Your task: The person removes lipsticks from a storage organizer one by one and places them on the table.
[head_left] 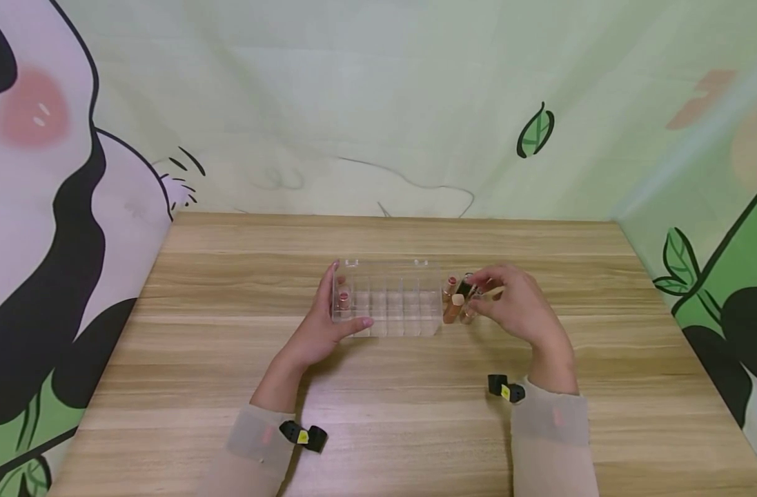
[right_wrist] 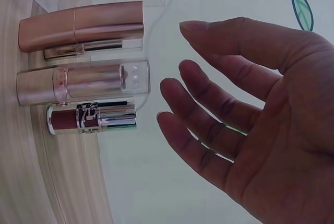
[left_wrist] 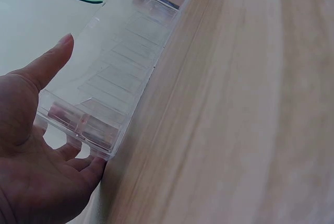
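My left hand (head_left: 316,333) grips the left end of a clear compartment box (head_left: 403,328), thumb along the front and fingers round the end and back. Inside its leftmost part stands a pink lipstick (left_wrist: 83,124); other compartments look bare. Just right of the box, upright lipsticks stand close together: a rose-gold tube (right_wrist: 81,25), a clear-capped pink one (right_wrist: 81,82) and a dark red one with a silver cap (right_wrist: 65,119). Another tube is partly hidden behind the rose-gold one. Close by these tops hovers my right hand (head_left: 519,304), fingers loosely bent, holding nothing.
Both arms come over the front of the wood-grain table (head_left: 384,428). Behind it hangs a pale green backdrop (head_left: 378,124) with a panda and leaf prints. Black camera bands (head_left: 303,436) sit on both sleeves.
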`<state>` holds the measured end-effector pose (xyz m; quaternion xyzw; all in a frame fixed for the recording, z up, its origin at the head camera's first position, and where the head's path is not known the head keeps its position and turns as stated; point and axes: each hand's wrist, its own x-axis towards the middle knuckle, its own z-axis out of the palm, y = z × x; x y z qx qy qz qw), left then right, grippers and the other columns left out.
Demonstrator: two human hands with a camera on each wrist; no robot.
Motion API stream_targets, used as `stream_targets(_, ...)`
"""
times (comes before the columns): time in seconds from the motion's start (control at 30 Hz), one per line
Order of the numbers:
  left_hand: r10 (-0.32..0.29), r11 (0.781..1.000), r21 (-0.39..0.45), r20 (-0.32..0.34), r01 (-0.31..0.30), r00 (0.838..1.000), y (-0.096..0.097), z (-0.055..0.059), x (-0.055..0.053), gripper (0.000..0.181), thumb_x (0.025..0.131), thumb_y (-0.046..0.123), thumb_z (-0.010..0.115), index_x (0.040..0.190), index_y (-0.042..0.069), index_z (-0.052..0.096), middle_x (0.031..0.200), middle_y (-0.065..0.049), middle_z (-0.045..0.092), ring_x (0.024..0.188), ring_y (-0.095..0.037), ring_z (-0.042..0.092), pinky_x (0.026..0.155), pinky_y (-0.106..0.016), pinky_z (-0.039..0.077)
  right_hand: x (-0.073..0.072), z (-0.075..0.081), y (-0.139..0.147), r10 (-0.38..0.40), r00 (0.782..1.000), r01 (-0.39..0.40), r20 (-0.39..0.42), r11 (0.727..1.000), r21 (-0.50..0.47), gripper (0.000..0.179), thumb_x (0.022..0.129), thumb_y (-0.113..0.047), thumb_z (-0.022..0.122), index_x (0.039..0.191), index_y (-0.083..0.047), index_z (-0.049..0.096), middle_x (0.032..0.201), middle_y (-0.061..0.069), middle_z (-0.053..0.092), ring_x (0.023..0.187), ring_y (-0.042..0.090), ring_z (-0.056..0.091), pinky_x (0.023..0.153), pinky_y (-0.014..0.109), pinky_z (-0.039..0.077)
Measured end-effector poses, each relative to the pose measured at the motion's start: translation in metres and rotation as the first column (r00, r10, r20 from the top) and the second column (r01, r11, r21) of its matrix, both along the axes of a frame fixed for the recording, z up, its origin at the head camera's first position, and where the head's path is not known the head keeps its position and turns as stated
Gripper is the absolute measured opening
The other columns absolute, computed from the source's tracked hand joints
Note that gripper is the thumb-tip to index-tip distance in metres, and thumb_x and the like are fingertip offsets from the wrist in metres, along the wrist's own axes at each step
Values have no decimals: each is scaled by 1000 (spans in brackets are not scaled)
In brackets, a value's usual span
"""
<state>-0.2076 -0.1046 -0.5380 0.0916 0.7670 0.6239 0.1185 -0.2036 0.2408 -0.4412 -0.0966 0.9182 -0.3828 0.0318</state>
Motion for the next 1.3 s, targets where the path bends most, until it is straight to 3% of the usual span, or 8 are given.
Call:
stream_targets(0.63, 3, 1000, -6, 4, -3, 1000, 0, 0, 0, 121, 91, 29, 89, 171, 42, -1, 175, -10, 17, 160, -38, 23, 128, -63, 17, -4, -3, -9, 25, 999, -26, -34, 999, -35, 29, 90, 1, 83, 119, 1, 77, 119, 21, 67, 109, 35, 64, 94, 51, 59)
stream_targets(0.97, 4, 1000, -6, 5, -4, 1000, 0, -1, -1, 121, 90, 29, 89, 171, 42, 0, 174, -11, 18, 158, -38, 27, 128, -63, 19, -4, -5, -12, 49, 998, -50, -37, 998, -38, 31, 89, 3, 83, 119, 0, 78, 117, 21, 66, 106, 34, 65, 92, 53, 60)
stream_targets(1.3, 2, 1000, -4, 3, -2, 1000, 0, -2, -2, 121, 90, 29, 89, 170, 43, -1, 174, -10, 18, 156, -37, 29, 128, -62, 19, -3, -4, -19, 56, 998, -57, -40, 998, -20, 28, 91, -1, 82, 119, -2, 78, 114, 19, 67, 104, 32, 64, 89, 47, 58)
